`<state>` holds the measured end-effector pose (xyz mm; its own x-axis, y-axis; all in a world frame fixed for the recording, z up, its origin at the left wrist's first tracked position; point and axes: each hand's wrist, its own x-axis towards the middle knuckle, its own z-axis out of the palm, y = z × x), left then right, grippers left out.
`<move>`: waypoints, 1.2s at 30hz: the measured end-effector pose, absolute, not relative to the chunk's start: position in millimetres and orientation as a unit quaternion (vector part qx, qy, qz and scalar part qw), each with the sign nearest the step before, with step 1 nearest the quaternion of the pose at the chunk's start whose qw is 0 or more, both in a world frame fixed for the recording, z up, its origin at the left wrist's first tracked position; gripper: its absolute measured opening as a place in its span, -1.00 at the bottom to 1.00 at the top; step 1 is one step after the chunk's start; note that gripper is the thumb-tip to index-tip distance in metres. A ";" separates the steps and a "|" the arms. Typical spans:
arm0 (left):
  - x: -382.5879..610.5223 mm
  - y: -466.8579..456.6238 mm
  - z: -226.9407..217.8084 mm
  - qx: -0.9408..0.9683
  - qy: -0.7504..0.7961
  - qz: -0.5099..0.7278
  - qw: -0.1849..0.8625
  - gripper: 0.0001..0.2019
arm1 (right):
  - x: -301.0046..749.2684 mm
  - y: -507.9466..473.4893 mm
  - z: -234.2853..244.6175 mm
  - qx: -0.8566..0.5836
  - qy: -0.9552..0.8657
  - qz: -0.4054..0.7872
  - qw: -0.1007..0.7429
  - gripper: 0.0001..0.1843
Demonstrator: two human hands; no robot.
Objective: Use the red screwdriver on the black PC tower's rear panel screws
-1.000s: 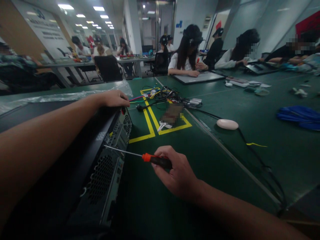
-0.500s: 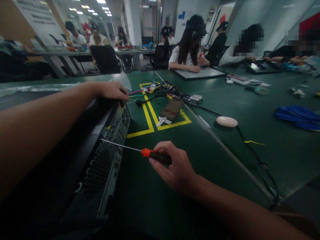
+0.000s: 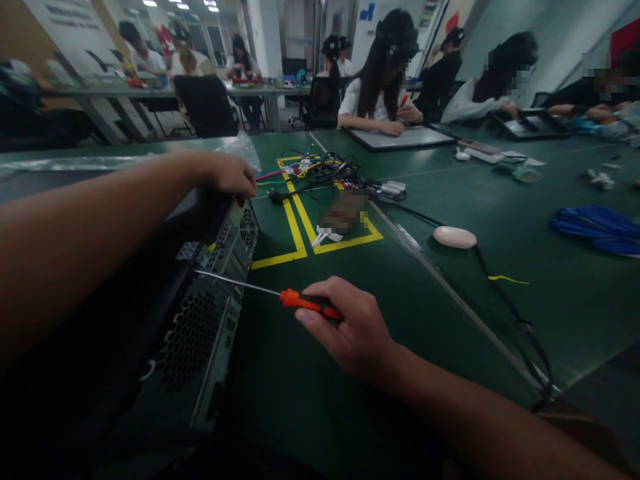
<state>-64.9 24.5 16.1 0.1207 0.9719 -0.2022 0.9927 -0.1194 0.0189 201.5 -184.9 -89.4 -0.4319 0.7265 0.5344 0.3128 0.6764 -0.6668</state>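
A black desktop computer case [image 3: 125, 300] lies at the left, its metal back panel [image 3: 200, 333] with vents and ports facing right. My right hand [image 3: 357, 327] is closed around the orange-and-black handle of a screwdriver [image 3: 290, 298]. The long shaft points left, and its tip meets the edge of the back panel near the cover. At the far end of the case, my left hand [image 3: 233, 175] bends its fingers over the top rear corner. A small orange-red bit shows under those fingers; what it belongs to is hidden.
Tangled cables [image 3: 335, 170] and a blurred brown object [image 3: 343, 213] lie by yellow tape [image 3: 280, 260] on the green table. Farther right are a pale oval item [image 3: 454, 237] on a black cord and a blue bundle [image 3: 595, 230]. People sit across the table.
The screwdriver handle has turned in my right hand, showing more orange now. Its tip stays at the panel edge. My left hand keeps its place on the case; the view has tilted slightly.
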 end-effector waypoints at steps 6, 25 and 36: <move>-44.9 14.1 18.3 0.713 0.680 -0.172 0.012 -0.64 | 197.3 -186.6 -91.3 -0.329 -0.814 0.240 0.414 -0.80; -31.7 -7.1 9.7 0.733 0.643 -0.202 -0.091 -0.54 | 195.5 -190.5 -95.7 -0.326 -0.809 0.251 0.419 -0.72; -31.9 -5.2 9.1 0.736 0.644 -0.182 -0.103 -0.50 | 195.5 -188.8 -95.9 -0.320 -0.814 0.239 0.423 -0.74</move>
<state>-31.9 -5.2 9.1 0.1039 0.9854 -0.1352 0.9104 -0.1489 -0.3860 195.5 -188.8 -95.9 -0.4376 0.7224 0.5354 0.3188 0.6814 -0.6588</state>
